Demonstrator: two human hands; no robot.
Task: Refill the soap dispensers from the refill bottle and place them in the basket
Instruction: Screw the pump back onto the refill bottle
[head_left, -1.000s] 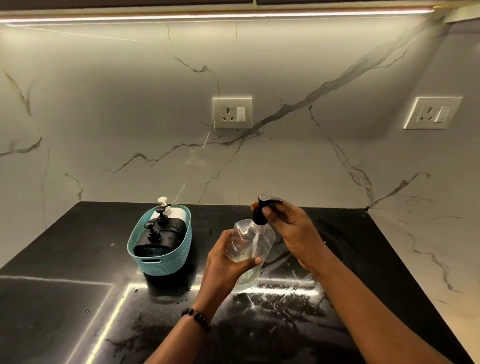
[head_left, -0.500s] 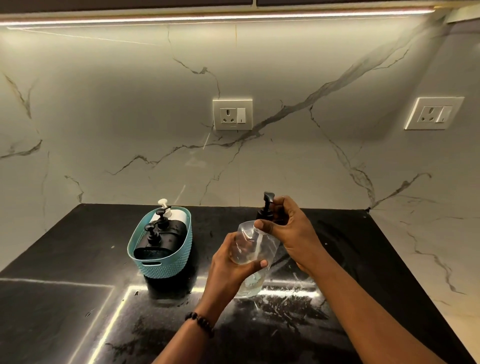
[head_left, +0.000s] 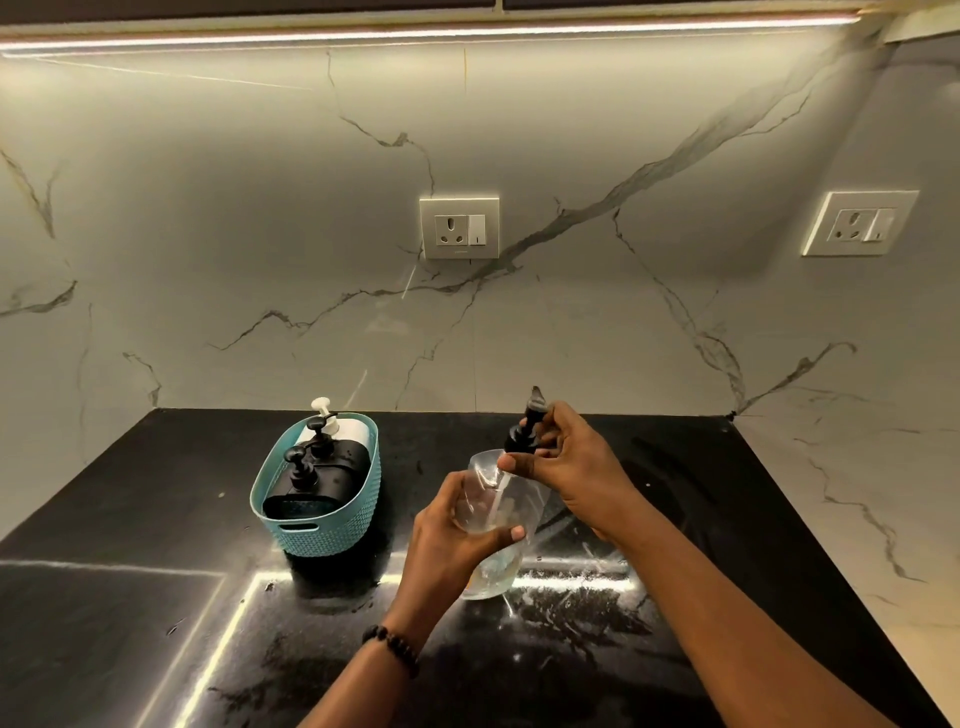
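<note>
Clear dispenser (head_left: 496, 525) gripped by left hand (head_left: 452, 540); right hand (head_left: 576, 467) pinches its pump (head_left: 527, 428).

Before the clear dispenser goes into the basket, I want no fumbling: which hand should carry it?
Probably the left hand: it grips the clear dispenser body, nearer the teal basket. The right hand holds only the black pump.

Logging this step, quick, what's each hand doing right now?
Left hand: grips the clear plastic dispenser bottle around its body.
Right hand: pinches the black pump top at the bottle's neck.
</note>
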